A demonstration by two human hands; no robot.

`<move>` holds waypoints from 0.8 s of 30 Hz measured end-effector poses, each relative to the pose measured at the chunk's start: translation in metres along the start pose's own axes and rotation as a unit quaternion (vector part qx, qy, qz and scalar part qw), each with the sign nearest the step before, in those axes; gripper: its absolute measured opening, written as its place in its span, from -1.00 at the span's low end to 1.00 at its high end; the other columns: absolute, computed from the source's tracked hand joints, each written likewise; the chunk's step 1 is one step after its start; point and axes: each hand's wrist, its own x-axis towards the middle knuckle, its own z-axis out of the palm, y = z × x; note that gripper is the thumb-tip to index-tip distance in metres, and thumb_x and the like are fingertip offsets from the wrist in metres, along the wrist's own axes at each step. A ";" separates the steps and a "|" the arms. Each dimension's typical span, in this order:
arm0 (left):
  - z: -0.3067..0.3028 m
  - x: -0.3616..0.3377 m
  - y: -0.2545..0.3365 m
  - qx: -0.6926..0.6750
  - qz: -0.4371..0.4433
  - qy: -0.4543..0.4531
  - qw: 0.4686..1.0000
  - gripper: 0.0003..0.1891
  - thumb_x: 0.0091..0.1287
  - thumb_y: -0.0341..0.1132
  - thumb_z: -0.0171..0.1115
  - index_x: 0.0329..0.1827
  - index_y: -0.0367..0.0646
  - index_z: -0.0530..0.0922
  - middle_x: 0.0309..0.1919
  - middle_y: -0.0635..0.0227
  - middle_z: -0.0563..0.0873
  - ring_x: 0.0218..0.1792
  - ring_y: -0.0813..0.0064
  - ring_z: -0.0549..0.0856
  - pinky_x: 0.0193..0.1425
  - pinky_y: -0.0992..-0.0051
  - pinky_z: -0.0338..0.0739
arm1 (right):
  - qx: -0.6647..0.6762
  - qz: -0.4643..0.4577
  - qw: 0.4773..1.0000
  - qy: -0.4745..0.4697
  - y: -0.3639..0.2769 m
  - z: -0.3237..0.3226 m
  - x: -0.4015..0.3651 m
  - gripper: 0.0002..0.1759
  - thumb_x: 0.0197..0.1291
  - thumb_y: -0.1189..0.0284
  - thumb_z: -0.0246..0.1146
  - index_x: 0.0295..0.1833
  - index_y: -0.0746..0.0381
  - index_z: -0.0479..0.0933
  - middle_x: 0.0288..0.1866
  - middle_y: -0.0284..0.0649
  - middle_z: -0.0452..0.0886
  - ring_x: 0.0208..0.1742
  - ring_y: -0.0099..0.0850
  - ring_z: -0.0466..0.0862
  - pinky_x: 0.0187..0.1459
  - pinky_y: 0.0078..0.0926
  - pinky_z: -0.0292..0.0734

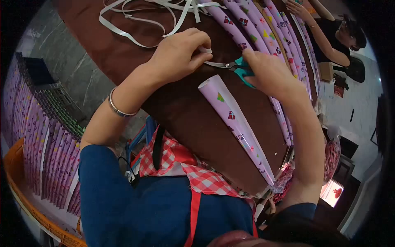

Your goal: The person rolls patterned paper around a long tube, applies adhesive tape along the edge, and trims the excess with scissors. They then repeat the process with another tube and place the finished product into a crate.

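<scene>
My left hand (179, 53) is closed, pinching the end of a white strip (205, 50) between thumb and fingers. My right hand (273, 74) grips scissors (241, 71) with teal handles. Their blades point left, and the tips reach right up to my left fingertips. Below the scissors a long cone-shaped roll of purple printed wrapping (230, 115) lies on the brown cloth, wide end towards my hands. Loose white ribbon (119, 31) curls across the cloth beyond my left hand.
Several more purple printed rolls (242, 20) lie side by side on the brown-covered table (177, 111). At the left, an orange crate (16, 193) holds many purple rolls (49, 160). Another person (333, 41) sits across at the upper right, hands near the rolls.
</scene>
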 end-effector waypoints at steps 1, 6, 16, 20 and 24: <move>0.000 0.001 0.000 0.003 0.008 -0.001 1.000 -0.83 0.26 -0.30 0.34 -0.19 -0.14 0.57 -0.26 0.28 0.65 -0.25 0.26 0.70 -0.18 0.33 0.58 | 0.018 0.030 0.999 -0.023 -0.004 -0.001 -0.005 -0.56 0.06 0.39 0.43 -0.06 0.27 0.35 -0.27 -0.02 0.66 -0.17 0.02 0.69 -0.15 -0.06 0.59; 0.002 0.003 0.005 0.020 0.028 0.006 0.999 -0.87 0.27 -0.34 0.33 -0.21 -0.15 0.58 -0.24 0.31 0.67 -0.24 0.26 0.71 -0.18 0.34 0.59 | 0.049 0.111 0.992 0.024 0.007 0.036 -0.047 -0.53 0.05 0.31 0.45 -0.10 0.26 0.34 -0.28 -0.01 0.68 -0.19 0.01 0.70 -0.18 -0.04 0.59; 0.016 0.026 0.020 0.026 0.004 -0.069 0.997 -0.86 0.19 -0.40 0.44 -0.22 -0.18 0.69 -0.18 0.28 0.56 -0.27 0.35 0.66 -0.17 0.40 0.58 | 0.169 0.255 0.946 0.102 0.030 0.133 -0.208 -0.64 0.04 0.31 0.45 -0.16 0.25 0.48 -0.21 -0.04 0.61 -0.11 -0.01 0.64 -0.10 -0.09 0.54; 0.045 0.043 0.016 0.089 0.000 -0.054 0.995 -0.82 0.15 -0.34 0.47 -0.20 -0.11 0.72 -0.24 0.34 0.58 -0.30 0.38 0.64 -0.21 0.41 0.54 | 0.145 0.311 0.926 0.161 0.037 0.157 -0.254 -0.67 0.06 0.30 0.43 -0.22 0.25 0.47 -0.22 -0.04 0.60 -0.14 -0.01 0.61 -0.13 -0.09 0.53; 0.054 0.047 0.013 0.137 0.001 -0.048 0.989 -0.79 0.11 -0.28 0.49 -0.20 -0.08 0.72 -0.21 0.32 0.63 -0.19 0.32 0.64 -0.11 0.36 0.54 | 0.117 0.363 0.898 0.217 0.054 0.173 -0.267 -0.69 0.10 0.30 0.40 -0.21 0.25 0.47 -0.22 -0.05 0.60 -0.13 0.01 0.61 -0.14 -0.09 0.53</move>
